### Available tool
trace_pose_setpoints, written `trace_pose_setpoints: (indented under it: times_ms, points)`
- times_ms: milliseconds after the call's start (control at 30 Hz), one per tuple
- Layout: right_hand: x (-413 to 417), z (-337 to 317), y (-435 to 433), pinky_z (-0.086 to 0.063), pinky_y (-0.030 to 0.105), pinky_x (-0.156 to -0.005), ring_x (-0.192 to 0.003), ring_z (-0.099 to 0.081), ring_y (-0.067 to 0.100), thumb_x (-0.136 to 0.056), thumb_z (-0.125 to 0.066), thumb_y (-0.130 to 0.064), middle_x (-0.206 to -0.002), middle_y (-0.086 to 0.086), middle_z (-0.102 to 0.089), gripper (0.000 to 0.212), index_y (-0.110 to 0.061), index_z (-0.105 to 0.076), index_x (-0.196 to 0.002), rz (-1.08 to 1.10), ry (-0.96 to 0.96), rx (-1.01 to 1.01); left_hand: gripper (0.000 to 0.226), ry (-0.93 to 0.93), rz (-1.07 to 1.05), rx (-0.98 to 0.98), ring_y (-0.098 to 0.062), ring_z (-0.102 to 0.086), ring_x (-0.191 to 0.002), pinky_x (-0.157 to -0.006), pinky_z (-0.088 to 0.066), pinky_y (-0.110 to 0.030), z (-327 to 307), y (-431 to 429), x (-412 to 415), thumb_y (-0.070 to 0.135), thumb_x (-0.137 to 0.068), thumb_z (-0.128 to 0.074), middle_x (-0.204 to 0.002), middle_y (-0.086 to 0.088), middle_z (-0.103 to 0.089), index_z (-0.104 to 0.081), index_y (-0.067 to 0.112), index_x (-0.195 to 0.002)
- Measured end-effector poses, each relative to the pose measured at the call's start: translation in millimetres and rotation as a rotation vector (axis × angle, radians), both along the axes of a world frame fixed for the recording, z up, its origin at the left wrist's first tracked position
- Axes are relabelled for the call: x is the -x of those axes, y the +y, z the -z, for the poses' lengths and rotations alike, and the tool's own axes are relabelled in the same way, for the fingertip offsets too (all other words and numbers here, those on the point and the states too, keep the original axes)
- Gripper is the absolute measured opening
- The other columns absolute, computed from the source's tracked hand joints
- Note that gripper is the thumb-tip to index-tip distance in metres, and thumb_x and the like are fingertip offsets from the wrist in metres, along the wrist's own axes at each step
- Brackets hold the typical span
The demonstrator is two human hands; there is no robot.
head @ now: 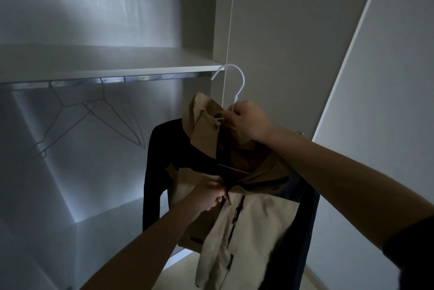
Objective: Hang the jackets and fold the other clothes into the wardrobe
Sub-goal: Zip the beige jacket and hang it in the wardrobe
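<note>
**One jacket on its hanger, not yet on the rail**

One jacket point(249, 219), tan and cream with dark sleeves, is held up in front of the open wardrobe point(131, 19), just right of the hanging bay. It is already threaded on a white hanger point(235, 83), whose hook sticks up free and catches on nothing.

Hands: the right hand point(246, 122) grips the hanger's neck just under the hook and takes the weight. The left hand point(209, 195) is lower, pinching the jacket front near the collar and zip, apparently straightening it.

Step, as I judge it: the jacket is being settled on the hanger before hanging. The next move calls for lifting the hook up and left, under the shelf point(105, 64), and dropping it over the rail point(131, 78). The hook's open side should face the rail. The left hand should steady the cloth so that it doesn't slide off the hanger.

Containers: in the wardrobe, a few thin wire hangers point(94, 120) hang on the rail with no clothes on them. The exact count is hard to tell in the dim light. I see no folded clothes on the shelf from here. The wardrobe door point(387, 78) stands open at the right.
</note>
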State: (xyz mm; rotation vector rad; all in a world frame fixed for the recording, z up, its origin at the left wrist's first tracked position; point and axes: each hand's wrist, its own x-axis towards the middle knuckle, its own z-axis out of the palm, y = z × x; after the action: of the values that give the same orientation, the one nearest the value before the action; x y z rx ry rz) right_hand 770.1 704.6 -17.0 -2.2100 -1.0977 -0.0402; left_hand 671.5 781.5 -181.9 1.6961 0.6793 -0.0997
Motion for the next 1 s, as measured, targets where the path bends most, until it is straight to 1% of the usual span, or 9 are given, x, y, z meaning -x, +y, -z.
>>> trace_pose_setpoints:
  times_ms: [133,233,367,500,600,667,767,833,1000]
  points:
    - [-1.8,16.9,2.1,-0.037,0.024,-0.068,-0.088,-0.063,0.024,-0.097,-0.054,-0.027,-0.093,0.013,-0.068,0.028,-0.004,-0.069,-0.092,0.017,-0.016,0.039,0.033,0.178,-0.092,-0.021,-0.009,-0.028,-0.037,-0.042,-0.02,-0.019,-5.7,3.1,-14.2,0.017,-0.092,-0.053,-0.046,0.005,-0.04,-0.049,0.013,-0.059]
    - [0.4,22.4,7.3,-0.042,0.028,-0.071,-0.09,-0.063,0.028,-0.097,-0.053,-0.025,-0.095,0.015,-0.068,0.029,-0.001,-0.068,-0.094,0.009,-0.015,0.068,0.029,0.208,-0.06,-0.114,-0.007,-0.037,-0.032,-0.04,-0.026,-0.015,3.8,13.4,-6.5,0.02,-0.089,-0.053,-0.037,0.008,-0.048,-0.053,0.016,-0.061]
    - [-3.5,19.2,10.4,-0.042,0.027,-0.07,-0.079,-0.057,0.022,-0.098,-0.052,-0.024,-0.088,0.014,-0.064,0.03,0.001,-0.068,-0.098,0.033,0.047,0.038,0.027,0.175,-0.115,-0.136,-0.01,-0.048,-0.058,-0.049,-0.041,-0.02,18.6,17.9,-1.1,0.018,-0.093,-0.054,-0.066,0.001,-0.052,-0.051,0.016,-0.066]
    - [-13.8,16.0,20.0,-0.049,0.035,-0.08,-0.08,-0.055,0.023,-0.099,-0.047,-0.022,-0.091,0.014,-0.06,0.03,0.002,-0.064,-0.103,0.022,0.129,0.094,0.032,0.181,-0.17,0.075,-0.014,-0.048,-0.064,-0.065,-0.04,-0.027,25.5,25.7,-0.2,0.013,-0.098,-0.045,-0.068,-0.001,-0.052,-0.049,0.01,-0.066]
    - [-22.7,24.4,32.1,-0.048,0.033,-0.07,-0.067,-0.056,0.022,-0.099,-0.044,-0.014,-0.088,0.019,-0.061,0.029,0.007,-0.064,-0.098,0.002,0.183,0.135,0.032,0.162,-0.171,0.164,-0.016,-0.05,-0.061,-0.062,-0.039,-0.026,27.3,39.1,5.4,0.012,-0.097,-0.044,-0.066,-0.003,-0.052,-0.05,0.009,-0.066]
    - [-32.0,34.5,42.6,-0.048,0.032,-0.065,-0.069,-0.057,0.025,-0.098,-0.042,-0.012,-0.089,0.021,-0.062,0.03,0.009,-0.062,-0.101,0.004,0.225,0.159,0.032,0.161,-0.189,0.162,-0.016,-0.053,-0.059,-0.059,-0.042,-0.024,31.6,46.7,6.0,0.015,-0.097,-0.045,-0.064,-0.003,-0.054,-0.051,0.009,-0.066]
    - [-47.9,48.5,60.2,-0.054,0.039,-0.077,-0.078,-0.058,0.027,-0.097,-0.045,-0.011,-0.093,0.024,-0.062,0.028,0.01,-0.063,-0.101,0.001,0.234,0.146,0.033,0.152,-0.257,0.171,-0.019,-0.055,-0.054,-0.049,-0.046,-0.023,34.9,56.8,-0.4,0.011,-0.097,-0.044,-0.055,-0.005,-0.056,-0.053,0.005,-0.066]
    - [-58.6,55.4,73.1,-0.054,0.044,-0.084,-0.083,-0.06,0.028,-0.095,-0.046,-0.008,-0.095,0.026,-0.064,0.026,0.012,-0.064,-0.097,-0.011,0.231,0.13,0.031,0.141,-0.304,0.187,-0.022,-0.055,-0.055,-0.05,-0.048,-0.025,35.8,65.9,-7.4,0.011,-0.097,-0.043,-0.061,-0.008,-0.056,-0.054,0.004,-0.069]
    - [-87.5,68.5,118.2,-0.05,0.038,-0.087,-0.096,-0.061,0.034,-0.096,-0.045,-0.008,-0.101,0.026,-0.066,0.029,0.012,-0.066,-0.093,-0.007,0.181,0.094,0.03,0.109,-0.354,0.18,-0.022,-0.06,-0.056,-0.054,-0.051,-0.028,45.4,98.5,-32.7,0.013,-0.096,-0.044,-0.061,-0.008,-0.06,-0.058,0.003,-0.071]
